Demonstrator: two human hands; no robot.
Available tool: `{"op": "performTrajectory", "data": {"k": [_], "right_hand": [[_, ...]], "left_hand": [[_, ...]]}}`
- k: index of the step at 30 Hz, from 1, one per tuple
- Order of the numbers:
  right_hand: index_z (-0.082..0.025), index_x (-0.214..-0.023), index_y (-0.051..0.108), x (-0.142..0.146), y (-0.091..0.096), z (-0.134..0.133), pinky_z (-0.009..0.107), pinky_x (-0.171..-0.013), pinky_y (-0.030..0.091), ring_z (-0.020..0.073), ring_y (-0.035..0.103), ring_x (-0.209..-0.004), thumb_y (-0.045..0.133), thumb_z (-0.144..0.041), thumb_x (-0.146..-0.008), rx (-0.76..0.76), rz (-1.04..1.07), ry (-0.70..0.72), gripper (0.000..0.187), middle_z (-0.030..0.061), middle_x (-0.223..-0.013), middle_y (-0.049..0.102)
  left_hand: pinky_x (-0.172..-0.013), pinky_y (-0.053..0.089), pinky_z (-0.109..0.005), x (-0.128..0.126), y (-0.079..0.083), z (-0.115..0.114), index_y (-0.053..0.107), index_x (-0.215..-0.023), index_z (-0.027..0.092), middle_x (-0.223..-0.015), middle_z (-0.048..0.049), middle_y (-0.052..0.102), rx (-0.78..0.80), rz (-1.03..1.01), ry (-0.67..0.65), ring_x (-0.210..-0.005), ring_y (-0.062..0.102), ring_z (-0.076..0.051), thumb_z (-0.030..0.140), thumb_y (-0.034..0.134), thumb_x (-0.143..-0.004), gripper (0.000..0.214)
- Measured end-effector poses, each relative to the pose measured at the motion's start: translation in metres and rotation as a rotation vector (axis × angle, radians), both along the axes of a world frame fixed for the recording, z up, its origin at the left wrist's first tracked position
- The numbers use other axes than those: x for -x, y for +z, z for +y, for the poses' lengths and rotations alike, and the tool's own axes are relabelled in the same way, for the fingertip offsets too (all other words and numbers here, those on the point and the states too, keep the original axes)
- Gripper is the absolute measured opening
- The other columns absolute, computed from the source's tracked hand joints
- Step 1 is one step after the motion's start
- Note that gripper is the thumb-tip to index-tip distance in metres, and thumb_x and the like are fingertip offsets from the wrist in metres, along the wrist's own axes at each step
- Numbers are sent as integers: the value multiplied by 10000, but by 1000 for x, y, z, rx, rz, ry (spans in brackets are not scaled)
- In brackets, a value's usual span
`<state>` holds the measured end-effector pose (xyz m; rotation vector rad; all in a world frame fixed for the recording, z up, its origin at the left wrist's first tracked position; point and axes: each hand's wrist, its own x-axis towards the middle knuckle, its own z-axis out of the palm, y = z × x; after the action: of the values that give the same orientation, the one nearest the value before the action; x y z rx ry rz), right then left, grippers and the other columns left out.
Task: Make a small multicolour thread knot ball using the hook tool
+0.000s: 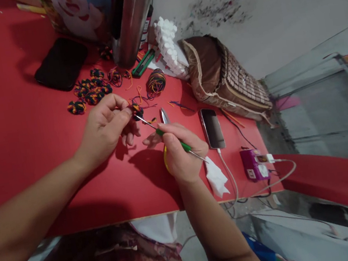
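Between the thumb and fingertips of my left hand [107, 121] is a small crochet piece [137, 111] in dark and orange yarn. My right hand [181, 149] is closed around the green handle of a crochet hook [185, 146], whose metal tip reaches the piece. A loose strand runs from the piece near a ball of multicoloured yarn [156, 82]. Several finished-looking crochet flowers [92, 90] lie in a cluster beyond my left hand. Scissors [164, 116] with yellow handles are partly hidden under my right hand.
On the red table [99, 198] stand a steel flask [134, 18] and a brown bag [224, 75]. A black phone-like object [61, 63], a green cutter [143, 63], a charging phone [212, 128], crumpled tissue [216, 177] and a purple socket block [253, 165] lie around.
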<state>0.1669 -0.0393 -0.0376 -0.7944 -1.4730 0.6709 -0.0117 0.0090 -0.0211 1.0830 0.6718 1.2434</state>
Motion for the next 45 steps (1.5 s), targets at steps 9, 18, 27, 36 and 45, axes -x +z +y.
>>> {"op": "performTrajectory", "data": {"k": [9,18,27,36,45], "right_hand": [[-319,-1199,781,6,1,-2,366,-678,721,193,835,-749,673,-374,-1049,175,107,-35,193,-23,-797,806],[-297,-1176,774,5,1,1,261,-602,651,136,796,-685,663,-333,-1058,223,143,-8,166,-49,-742,761],[-282,-1174,748,5,1,3,255,-555,632,132,764,-639,642,-485,-1051,312,106,10,260,-30,-766,754],[-279,-1133,747,6,3,8,261,-591,639,123,731,-611,653,-513,-1036,359,209,15,270,-42,-730,710],[-241,-989,778,6,7,12,247,-543,623,117,712,-545,750,-596,-934,479,333,38,360,-55,-658,673]], "left_hand": [[-364,486,-250,1,-8,2,601,-819,226,-574,13,664,-5,131,-75,-412,641,-158,213,754,-931,190],[-432,483,-254,-1,-8,7,587,-848,239,-687,48,645,-58,89,80,-460,581,-99,78,758,-785,243],[-423,451,-235,0,-11,6,641,-899,239,-811,28,647,-119,151,83,-501,553,-76,90,684,-879,156],[-550,561,-233,-4,-12,7,707,-978,230,-907,-8,707,-88,60,-27,-641,626,-105,178,803,-852,166],[-551,583,-246,2,-15,10,698,-934,215,-878,-13,699,-109,191,38,-654,675,-133,120,779,-790,191]]}}
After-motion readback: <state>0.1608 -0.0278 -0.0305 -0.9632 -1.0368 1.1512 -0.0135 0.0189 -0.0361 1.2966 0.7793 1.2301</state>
